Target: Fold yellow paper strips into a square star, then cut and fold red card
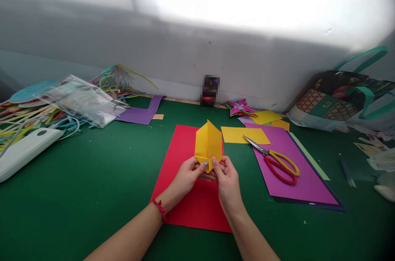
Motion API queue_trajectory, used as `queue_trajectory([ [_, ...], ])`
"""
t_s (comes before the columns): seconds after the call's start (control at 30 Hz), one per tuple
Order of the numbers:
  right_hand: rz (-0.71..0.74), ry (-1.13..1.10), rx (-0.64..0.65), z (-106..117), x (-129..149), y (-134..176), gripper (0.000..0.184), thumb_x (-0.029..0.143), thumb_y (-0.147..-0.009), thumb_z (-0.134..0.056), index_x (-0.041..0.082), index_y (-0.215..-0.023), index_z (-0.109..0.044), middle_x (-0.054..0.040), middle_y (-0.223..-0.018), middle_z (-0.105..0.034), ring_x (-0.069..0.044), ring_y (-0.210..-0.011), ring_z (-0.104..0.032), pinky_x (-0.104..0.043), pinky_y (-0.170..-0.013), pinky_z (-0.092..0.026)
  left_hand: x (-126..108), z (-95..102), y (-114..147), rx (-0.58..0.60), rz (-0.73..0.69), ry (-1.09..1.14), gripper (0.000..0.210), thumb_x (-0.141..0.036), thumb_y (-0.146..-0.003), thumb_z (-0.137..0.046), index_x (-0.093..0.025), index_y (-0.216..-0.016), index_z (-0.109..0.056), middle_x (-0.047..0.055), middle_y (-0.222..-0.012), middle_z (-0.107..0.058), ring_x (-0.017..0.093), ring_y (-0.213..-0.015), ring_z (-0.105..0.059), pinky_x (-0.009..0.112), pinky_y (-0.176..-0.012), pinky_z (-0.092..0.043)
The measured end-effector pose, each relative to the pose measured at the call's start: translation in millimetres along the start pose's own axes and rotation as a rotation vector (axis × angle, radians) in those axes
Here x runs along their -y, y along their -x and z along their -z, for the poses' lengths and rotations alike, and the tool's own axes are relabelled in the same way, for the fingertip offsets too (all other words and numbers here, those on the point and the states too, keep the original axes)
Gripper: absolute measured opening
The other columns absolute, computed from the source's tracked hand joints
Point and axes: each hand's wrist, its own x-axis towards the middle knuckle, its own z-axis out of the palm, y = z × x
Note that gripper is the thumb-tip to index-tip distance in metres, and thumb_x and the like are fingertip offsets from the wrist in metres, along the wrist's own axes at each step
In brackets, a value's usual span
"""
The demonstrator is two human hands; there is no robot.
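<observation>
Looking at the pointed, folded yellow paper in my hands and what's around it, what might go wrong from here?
The folded yellow paper is pinched at its lower end by your left hand and right hand; uneven thumb pressure might crease it crookedly.

The metal scissors with red and yellow handles overlap the flat yellow paper rectangle, so pulling that out could drag them.
</observation>
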Motion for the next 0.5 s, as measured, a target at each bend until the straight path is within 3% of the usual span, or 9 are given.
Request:
queue_trajectory([
  [0.23,-0.021,-0.035,-0.006,1.5,-2.4,-3.0,0.018,0.035,-0.078,-0.058,0.021,-0.082,-0.047,-0.0031,-0.076,-0.065,-0.018,-0.069,-0.064,-0.024,-0.048,-0.048,3.1,1.6,-2.3,0.005,0.004,-0.035,0.035,-0.038,-0.075,-0.06,-0.011,-0.098,-0.057,0.009,-0.089,-0.067,0.023,-0.077,-0.066,0.037,-0.071,-0.054],
  [0.5,-0.005,0.004,-0.059,0.6,-4.7,-2.3,0.019,0.037,-0.077,-0.059,0.021,-0.081,-0.049,-0.0008,-0.071,-0.064,-0.017,-0.066,-0.063,-0.023,-0.047,-0.048,-3.0,-1.2,0.3,0.055,-0.019,-0.039,0.035,-0.031,-0.072,-0.065,-0.013,-0.1,-0.058,0.01,-0.098,-0.065,0.024,-0.091,-0.062,0.038,-0.081,-0.049],
])
